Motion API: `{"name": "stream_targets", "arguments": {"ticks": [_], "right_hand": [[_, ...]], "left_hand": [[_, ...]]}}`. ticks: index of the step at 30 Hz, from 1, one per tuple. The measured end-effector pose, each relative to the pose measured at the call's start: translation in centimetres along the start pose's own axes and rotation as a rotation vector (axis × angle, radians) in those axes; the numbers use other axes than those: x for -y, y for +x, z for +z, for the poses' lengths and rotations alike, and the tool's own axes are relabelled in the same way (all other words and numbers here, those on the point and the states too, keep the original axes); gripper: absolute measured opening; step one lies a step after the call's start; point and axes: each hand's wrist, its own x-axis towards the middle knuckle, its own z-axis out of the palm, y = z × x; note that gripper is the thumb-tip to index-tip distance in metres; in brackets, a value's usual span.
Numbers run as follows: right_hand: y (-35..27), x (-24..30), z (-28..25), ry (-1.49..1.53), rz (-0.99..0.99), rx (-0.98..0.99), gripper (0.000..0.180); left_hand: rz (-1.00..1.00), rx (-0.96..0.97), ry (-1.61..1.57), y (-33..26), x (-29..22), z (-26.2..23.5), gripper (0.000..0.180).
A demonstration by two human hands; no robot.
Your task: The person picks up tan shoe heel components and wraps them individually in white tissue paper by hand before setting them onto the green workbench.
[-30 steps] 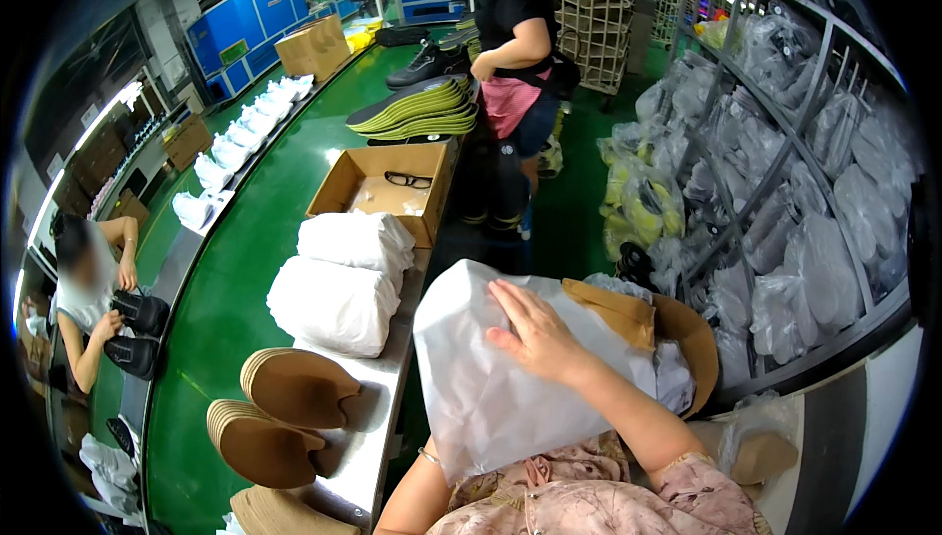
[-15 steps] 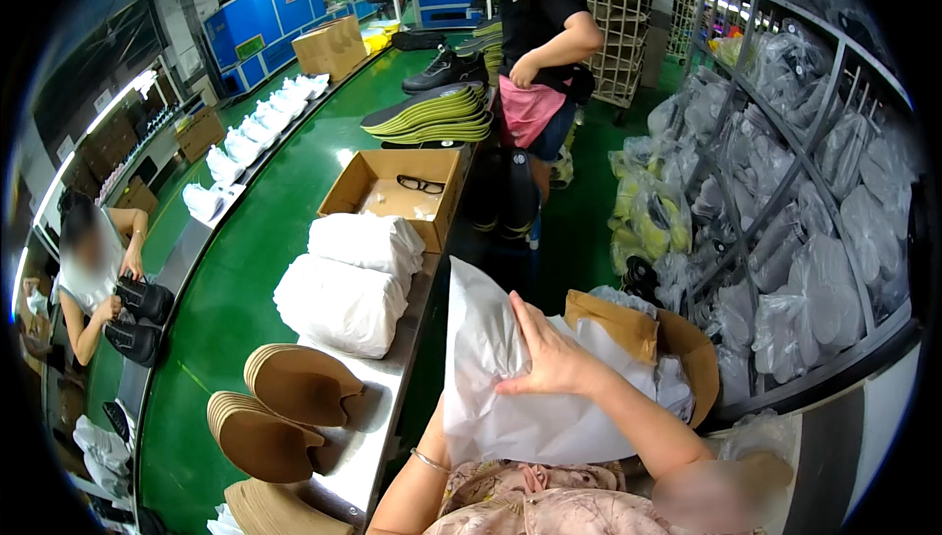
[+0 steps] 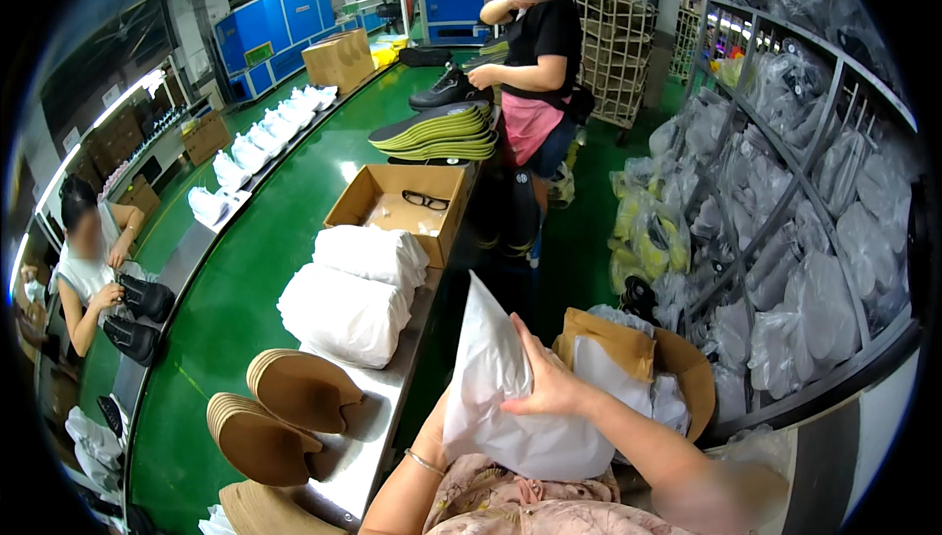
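Observation:
A white sheet of thin wrapping paper (image 3: 491, 388) stands up before my chest, rising to a point at its top and creased down its middle. My right hand (image 3: 549, 383) grips it from the right, thumb across the front and fingers along the upper edge. My left forearm (image 3: 430, 452), with a bangle at the wrist, reaches behind the sheet's left edge, so the left fingers are hidden. Whether anything lies inside the paper cannot be seen. Just right of it is an open brown carton (image 3: 697, 368) with white paper in it.
On the steel ledge at left lie white wrapped bundles (image 3: 348, 314), stacked brown cardboard inserts (image 3: 257, 437) and a box with glasses (image 3: 446, 231). Green-edged insoles (image 3: 437, 131) lie beyond. A metal rack (image 3: 785, 192) holds bagged items at right. Two co-workers stand nearby.
The paper has become narrower, its right side drawn in, uncovering more white paper in the carton. My right hand has moved slightly down. The far co-worker now reaches toward a black shoe.

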Motion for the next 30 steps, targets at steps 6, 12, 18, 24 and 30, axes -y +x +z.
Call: {"name": "stream_targets", "arguments": {"ticks": [6, 12, 18, 24, 30], "right_hand": [[0.6, -0.7, -2.5, -0.399, -0.023, -0.417, 0.116], [1.1, 2.7, 0.0, -0.869, -0.029, -0.64, 0.108], [0.6, 3.3, 2.6, -0.831, -0.211, -0.693, 0.075], [-0.3, 3.4, -1.1, -0.286, -0.23, -0.453, 0.07], [-1.3, -1.5, -0.7, 0.709, 0.061, -0.441, 0.034]], "left_hand": [[0.475, -0.549, 0.034, 2.4, -5.1, 0.5, 0.025], [0.341, -0.406, 0.147, 1.4, -0.7, 4.1, 0.039], [0.31, -0.017, -0.296, 3.3, -0.1, 3.6, 0.077], [0.402, -0.157, -0.349, 2.6, -0.6, 3.3, 0.074], [0.32, -0.235, -0.336, 2.3, 0.4, 3.4, 0.068]]}}
